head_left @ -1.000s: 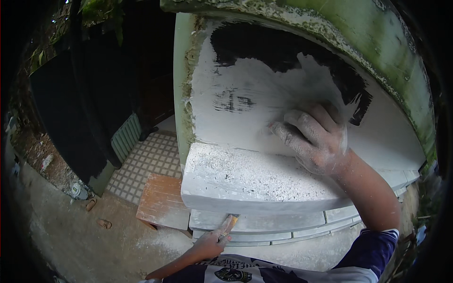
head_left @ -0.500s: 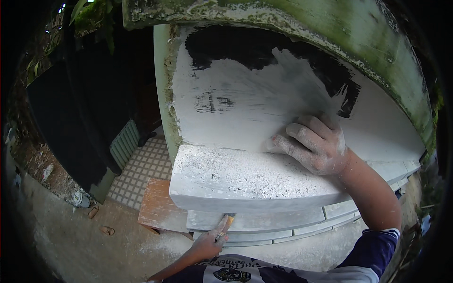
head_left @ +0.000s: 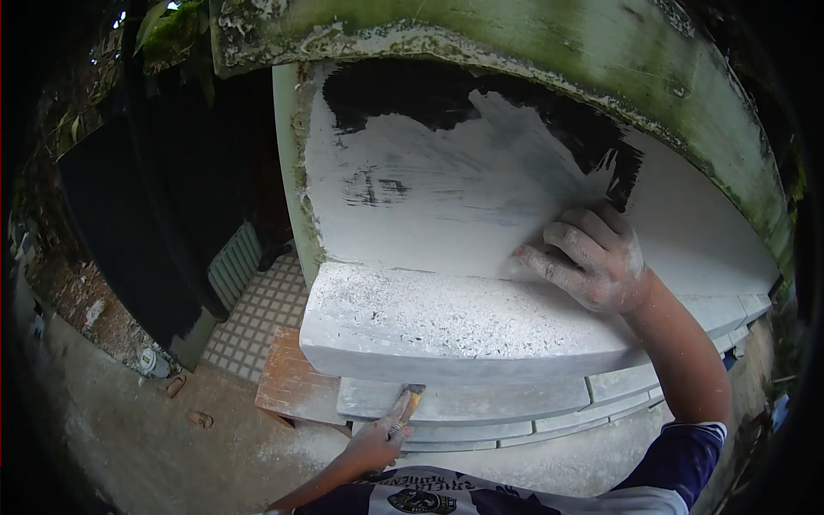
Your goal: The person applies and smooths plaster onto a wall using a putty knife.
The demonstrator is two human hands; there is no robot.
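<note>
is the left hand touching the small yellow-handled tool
Touching. The head view shows the dusty left hand closed around the small yellow-handled tool, which sticks out ahead.

Head-worn fisheye, facing down, near hands (head_left: 596, 259)

We see a white wall (head_left: 489, 180) smeared grey, with black paint (head_left: 399, 90) in ragged strokes. Our ledge (head_left: 463, 322) is white, flecked dark; our right fingers (head_left: 577, 243) are dusted white, our tool (head_left: 415, 401) partly yellow, our shirt (head_left: 506, 496) navy and white. We find the overhang (head_left: 549, 47) blotchy green, the tiles (head_left: 262, 313) gridded beige.
</note>
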